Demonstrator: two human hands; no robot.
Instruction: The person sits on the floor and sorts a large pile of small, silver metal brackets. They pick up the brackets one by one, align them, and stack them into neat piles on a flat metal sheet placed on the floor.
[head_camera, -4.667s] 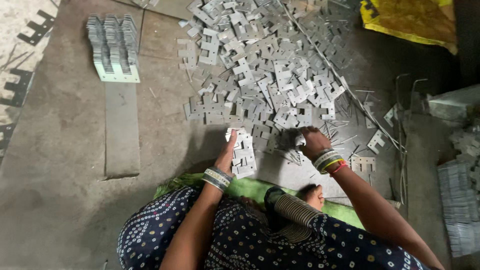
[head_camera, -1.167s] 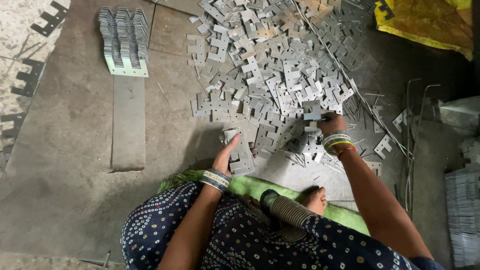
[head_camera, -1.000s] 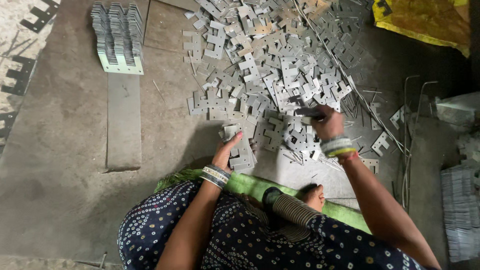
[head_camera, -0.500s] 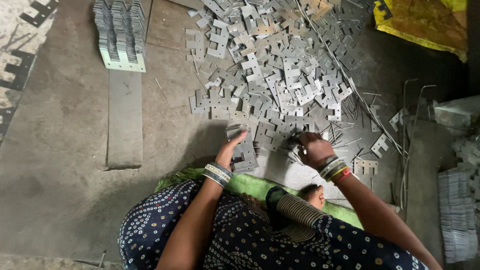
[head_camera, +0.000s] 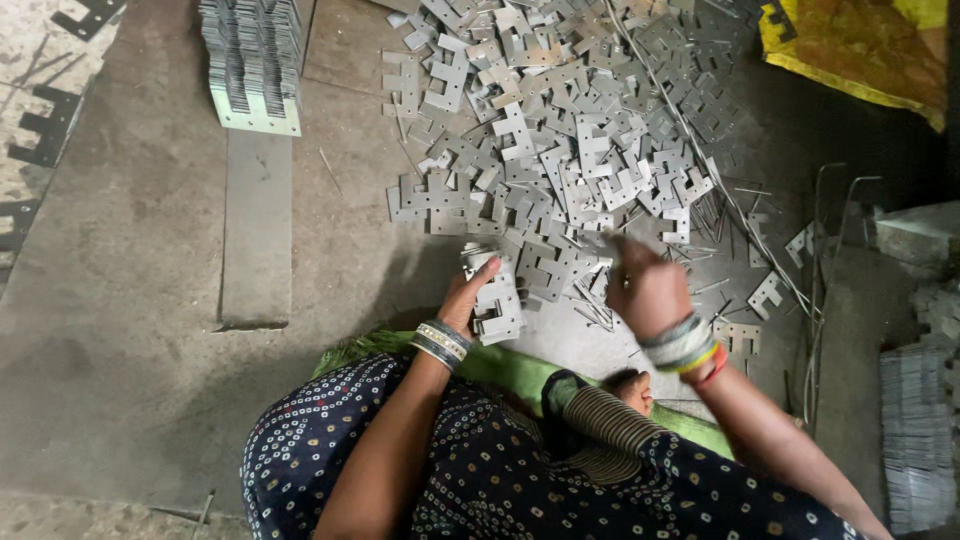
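Stack in hand (head_camera: 494, 300): small bundle of flat grey metal stampings, at near edge of loose pile, just above green cloth.
Left hand (head_camera: 466, 297): fingers curled round stack's left side, gripping it; bangles at wrist.
Right hand (head_camera: 648, 290): right of stack, apart from it, over pile's near edge; blurred, fingers bunched, seem to pinch a thin grey piece, can't tell for sure.
Loose pile (head_camera: 560, 130): notched plates scattered on floor, beyond both hands.
Green cloth (head_camera: 500, 362): under lap, nearer than stack.
Neat rows (head_camera: 252, 60): stacked plates on a strip, far left of pile.
Metal strip (head_camera: 257, 225): flat, left of stack.
Yellow sack (head_camera: 860, 45): far right of pile.
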